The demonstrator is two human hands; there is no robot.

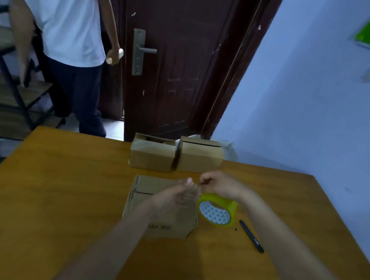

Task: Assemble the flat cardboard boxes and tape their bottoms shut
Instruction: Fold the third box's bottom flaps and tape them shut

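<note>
A small cardboard box (145,202) stands on the wooden table (68,187) with its flaps folded shut on top. Just above its right edge, my left hand (176,196) and my right hand (219,184) meet. Between them is a short strip of clear tape, which my right hand pinches between fingertips and thumb. My left hand holds the strip's other end with its thumb up, though it is blurred. The yellow tape roll (217,210) sits right below my right hand, beside the box.
Two assembled boxes (152,157) (200,159) stand side by side at the table's far edge. A black pen (252,236) lies right of the roll. A person in a white shirt (72,24) stands beyond the table by a dark door (180,63).
</note>
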